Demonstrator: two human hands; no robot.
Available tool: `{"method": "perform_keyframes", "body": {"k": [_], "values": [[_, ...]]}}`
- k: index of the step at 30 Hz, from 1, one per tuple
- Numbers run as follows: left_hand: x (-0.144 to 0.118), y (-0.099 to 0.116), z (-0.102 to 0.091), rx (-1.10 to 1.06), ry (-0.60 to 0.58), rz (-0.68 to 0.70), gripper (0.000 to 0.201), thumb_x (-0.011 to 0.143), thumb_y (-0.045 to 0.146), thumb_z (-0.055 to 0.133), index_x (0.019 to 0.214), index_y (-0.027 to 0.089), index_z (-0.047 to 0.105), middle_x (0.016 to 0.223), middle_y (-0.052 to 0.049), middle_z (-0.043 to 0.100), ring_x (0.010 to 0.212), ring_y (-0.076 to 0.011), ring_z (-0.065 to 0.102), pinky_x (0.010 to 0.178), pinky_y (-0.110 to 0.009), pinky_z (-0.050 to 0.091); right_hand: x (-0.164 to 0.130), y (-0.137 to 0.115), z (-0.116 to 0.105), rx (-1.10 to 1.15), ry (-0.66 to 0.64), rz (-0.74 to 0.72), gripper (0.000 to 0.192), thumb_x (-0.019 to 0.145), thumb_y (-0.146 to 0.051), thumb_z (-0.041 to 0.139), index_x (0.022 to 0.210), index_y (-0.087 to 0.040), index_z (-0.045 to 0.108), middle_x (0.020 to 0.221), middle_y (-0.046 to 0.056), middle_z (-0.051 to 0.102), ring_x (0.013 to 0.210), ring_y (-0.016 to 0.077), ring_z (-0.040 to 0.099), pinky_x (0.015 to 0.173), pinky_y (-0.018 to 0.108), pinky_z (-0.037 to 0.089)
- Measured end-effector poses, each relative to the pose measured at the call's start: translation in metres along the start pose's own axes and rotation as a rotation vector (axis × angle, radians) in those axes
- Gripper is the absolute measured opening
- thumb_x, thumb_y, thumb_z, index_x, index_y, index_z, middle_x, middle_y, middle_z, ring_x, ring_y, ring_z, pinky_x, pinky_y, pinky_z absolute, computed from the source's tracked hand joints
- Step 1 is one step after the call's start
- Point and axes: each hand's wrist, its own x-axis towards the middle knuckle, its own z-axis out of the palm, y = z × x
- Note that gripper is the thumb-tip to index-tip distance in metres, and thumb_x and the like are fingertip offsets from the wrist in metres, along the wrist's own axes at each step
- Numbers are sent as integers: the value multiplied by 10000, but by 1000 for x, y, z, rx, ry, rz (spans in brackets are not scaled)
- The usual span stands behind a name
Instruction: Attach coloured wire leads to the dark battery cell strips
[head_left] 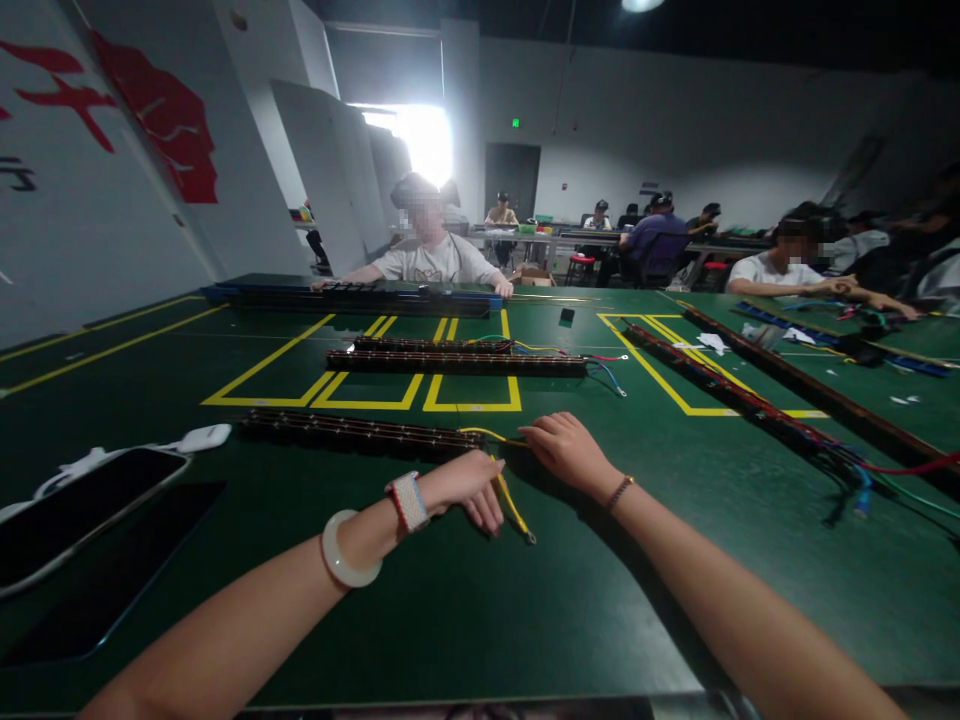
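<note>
A long, narrow, dark bar with metallic lines along its top (360,432) lies on the glossy green tabletop (600,630), nearer the person than the yellow tape outlines (472,408). Its long axis runs left to right, the left end slightly farther away, and its wired end points toward the right hand (564,452). That hand reaches in palm down, fingers curled and closed on a thin yellow wire (487,432) from that end. The left hand (469,485) bends at the wrist over the bar's right end, fingers drooping beside a thicker yellow lead with a metal ring terminal (514,507); whether it grips that lead cannot be told, its fingertips being partly hidden.
</note>
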Motion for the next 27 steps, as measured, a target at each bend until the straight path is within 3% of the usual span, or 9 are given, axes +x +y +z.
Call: {"method": "perform_keyframes", "body": {"k": [4, 11, 14, 18, 22, 27], "values": [[5, -1, -2, -57, 16, 24, 397, 893, 433, 419, 713, 145, 624, 387, -54, 571, 406, -174, 585, 522, -276, 457, 1, -3, 2, 46, -67, -9, 259, 925, -210, 424, 1099, -186, 613, 887, 72, 612, 819, 168, 510, 778, 303, 363], [4, 3, 14, -74, 79, 113, 407, 893, 413, 422, 644, 163, 625, 322, -22, 477, 408, -182, 560, 524, -278, 434, 4, -7, 7, 203, -85, 52, 259, 929, -247, 428, 1090, -190, 622, 902, 76, 615, 856, 171, 520, 792, 315, 381], [-8, 5, 30, 3, 141, 178, 385, 848, 435, 506, 586, 169, 596, 326, 1, 434, 376, -163, 505, 505, -267, 410, 4, -9, 9, 314, -64, 163, 284, 918, -335, 464, 1107, -183, 613, 949, 79, 611, 891, 173, 522, 806, 316, 387], [-23, 15, 54, 296, 291, 416, 315, 786, 444, 597, 578, 207, 589, 425, 9, 470, 475, -164, 540, 570, -251, 416, 6, -8, 13, 388, -96, 275, 409, 836, -481, 559, 1118, -189, 609, 997, 80, 605, 931, 190, 507, 830, 340, 376], [-25, 20, 62, 389, 208, 408, 413, 829, 512, 492, 571, 193, 540, 450, 3, 514, 369, -114, 470, 436, -227, 353, 10, -6, 12, 430, -155, 316, 471, 767, -562, 601, 1090, -222, 636, 969, 67, 630, 933, 201, 497, 837, 360, 353], [-17, 14, 51, 173, -41, 258, 494, 868, 559, 359, 613, 160, 502, 504, -36, 587, 358, -102, 513, 359, -183, 303, 16, -6, 7, 494, -249, 329, 441, 740, -553, 628, 1059, -252, 667, 919, 44, 657, 923, 209, 511, 846, 375, 345]]}}
